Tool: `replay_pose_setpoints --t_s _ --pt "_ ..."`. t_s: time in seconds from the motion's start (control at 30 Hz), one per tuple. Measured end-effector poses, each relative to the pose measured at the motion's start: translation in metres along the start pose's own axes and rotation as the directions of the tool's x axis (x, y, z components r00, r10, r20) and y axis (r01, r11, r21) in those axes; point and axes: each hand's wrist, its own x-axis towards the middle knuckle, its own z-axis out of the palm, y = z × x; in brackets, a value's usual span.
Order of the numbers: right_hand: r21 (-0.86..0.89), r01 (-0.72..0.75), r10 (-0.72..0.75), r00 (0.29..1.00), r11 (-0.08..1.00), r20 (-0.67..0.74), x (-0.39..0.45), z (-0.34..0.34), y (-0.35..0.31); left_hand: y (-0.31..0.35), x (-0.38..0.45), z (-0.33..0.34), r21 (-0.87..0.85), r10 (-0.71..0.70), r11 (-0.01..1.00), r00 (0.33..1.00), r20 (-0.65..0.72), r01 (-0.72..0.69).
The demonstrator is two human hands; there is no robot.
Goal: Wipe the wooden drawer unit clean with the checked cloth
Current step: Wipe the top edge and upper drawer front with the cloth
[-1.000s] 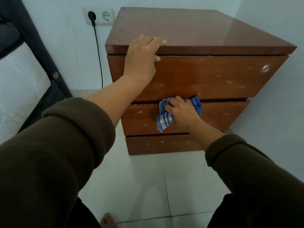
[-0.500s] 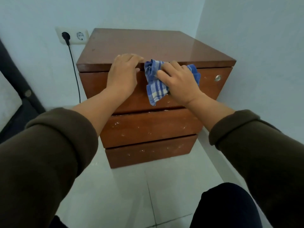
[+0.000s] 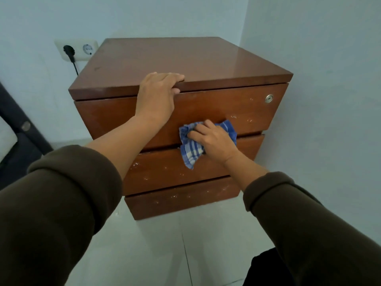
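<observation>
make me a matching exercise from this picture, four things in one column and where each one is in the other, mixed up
Things:
1. blue and white checked cloth
2. round silver keyhole lock
3. black plug
4. left hand

Places:
A. in the white wall socket, left opening
B. gripping the front edge of the brown wooden drawer unit
C. under the right hand, at the top drawer's lower edge
D. top right corner of the top drawer front

Pairs: 1-C, 2-D, 3-A, 4-B
</observation>
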Motion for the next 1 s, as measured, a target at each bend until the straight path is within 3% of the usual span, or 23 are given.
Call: replay_pose_setpoints --t_s 0.07,0.13,0.33,0.43,0.53,0.6,0.7,0.87,1.0 --pt "0.083 -0.067 0.041 0.959 0.994 0.280 -0.012 0.009 -0.006 0.000 0.000 0.002 0.003 -0.023 1.000 1.000 -0.002 0.023" --pt "0.071 -0.153 0.098 0.860 0.986 0.501 -0.017 0.013 -0.010 0.000 0.001 0.003 0.002 -0.027 1.000 1.000 0.000 0.027" --pt "0.034 -0.127 0.083 0.802 0.991 0.591 -0.011 -0.004 -0.007 -0.001 0.001 0.002 -0.006 -0.023 1.000 1.000 0.016 0.023" --pt "0.095 -0.117 0.065 0.899 0.989 0.433 -0.014 -0.023 0.001 0.000 0.002 0.000 -0.002 -0.025 1.000 0.999 0.048 0.025" --pt "0.026 -0.017 0.013 0.990 1.000 0.142 -0.012 -0.042 0.021 0.004 0.003 -0.001 0.045 -0.003 0.999 0.996 0.086 0.000" --pt "-0.103 -0.007 0.003 0.999 0.995 -0.038 -0.008 -0.058 0.036 0.013 0.004 0.002 0.044 0.022 0.999 0.996 0.089 -0.026" --pt "-0.227 -0.127 0.077 0.974 0.966 -0.214 0.000 -0.075 0.055 0.031 0.008 0.010 0.023 0.072 0.997 0.993 0.097 -0.074" --pt "-0.199 -0.187 0.148 0.970 0.962 -0.194 -0.003 -0.061 0.069 0.054 0.022 0.026 0.032 0.126 0.990 0.972 0.199 -0.135" --pt "-0.111 -0.187 0.175 0.978 0.976 -0.113 -0.036 -0.019 0.066 0.064 0.022 0.036 0.031 0.086 0.995 0.989 0.119 -0.090"
